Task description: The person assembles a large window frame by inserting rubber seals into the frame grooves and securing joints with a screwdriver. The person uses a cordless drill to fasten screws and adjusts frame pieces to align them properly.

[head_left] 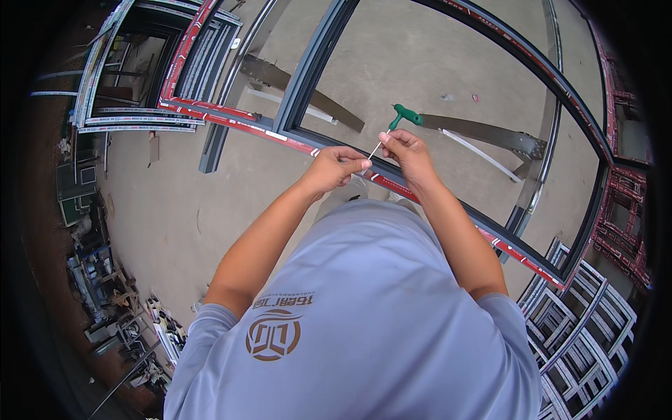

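A T-handle hex key (404,116) with a green grip and a thin metal shaft is held tilted, its handle up and away from me. My right hand (411,157) pinches the shaft below the handle between thumb and fingers. Against the shaft's lower end, the thumb and fingertips of my left hand (333,172) are pressed together; any small piece between them is hidden. Both hands are over the near bar of a large dark grey window frame (299,87), whose outer edges carry red printed protective tape (273,134).
The frame lies across metal support rails (556,115) with angled braces (483,133). Stacked frame pieces (140,120) stand at far left, more frames (577,336) at lower right. Loose scrap and parts (126,318) lie along the left edge of the concrete floor (168,217).
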Demonstrator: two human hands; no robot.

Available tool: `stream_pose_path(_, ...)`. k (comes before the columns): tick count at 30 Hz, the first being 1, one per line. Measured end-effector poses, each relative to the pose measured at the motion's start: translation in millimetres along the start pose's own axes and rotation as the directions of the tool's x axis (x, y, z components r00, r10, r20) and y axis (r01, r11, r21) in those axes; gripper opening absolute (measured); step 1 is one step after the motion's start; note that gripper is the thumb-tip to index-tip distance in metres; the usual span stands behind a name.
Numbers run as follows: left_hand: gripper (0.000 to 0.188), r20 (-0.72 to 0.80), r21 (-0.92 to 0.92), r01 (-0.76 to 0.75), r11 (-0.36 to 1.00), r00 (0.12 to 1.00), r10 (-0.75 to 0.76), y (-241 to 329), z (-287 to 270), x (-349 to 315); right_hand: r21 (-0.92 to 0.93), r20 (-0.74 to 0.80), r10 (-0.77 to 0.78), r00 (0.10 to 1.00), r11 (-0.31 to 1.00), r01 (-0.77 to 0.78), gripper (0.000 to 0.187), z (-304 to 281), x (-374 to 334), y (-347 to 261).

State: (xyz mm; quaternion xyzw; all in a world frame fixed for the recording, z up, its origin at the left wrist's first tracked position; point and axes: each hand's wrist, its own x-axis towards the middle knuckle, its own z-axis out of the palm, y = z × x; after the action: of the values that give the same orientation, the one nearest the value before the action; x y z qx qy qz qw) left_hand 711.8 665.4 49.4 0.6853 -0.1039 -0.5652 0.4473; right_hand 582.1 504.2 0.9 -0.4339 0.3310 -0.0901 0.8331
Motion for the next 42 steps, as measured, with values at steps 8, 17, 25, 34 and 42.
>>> stream_pose_path(8,0.029,0.038,0.231,-0.021,0.973,0.999,0.012,-7,-89,58,-0.184,0.012,-0.118,0.993,0.976,0.118,0.019,46,61,30)
stream_pose_path(17,0.018,0.224,0.406,-0.055,0.912,0.974,-0.041,-31,-127,125,-0.582,0.009,-0.182,0.983,0.798,0.154,0.022,61,108,76)
stream_pose_path(25,0.018,0.355,0.5,-0.173,0.849,0.935,-0.019,-53,-129,149,-0.625,0.044,-0.098,0.994,0.774,0.104,0.019,62,101,68)
stream_pose_path(34,0.017,0.388,0.573,-0.268,0.775,0.921,0.032,-41,-126,143,-0.728,0.067,-0.012,0.998,0.683,0.057,0.018,68,79,50)
stream_pose_path(42,0.02,0.338,0.615,-0.123,0.779,0.933,-0.12,-27,-125,139,-0.661,0.134,-0.14,0.981,0.725,0.194,0.016,67,73,50)
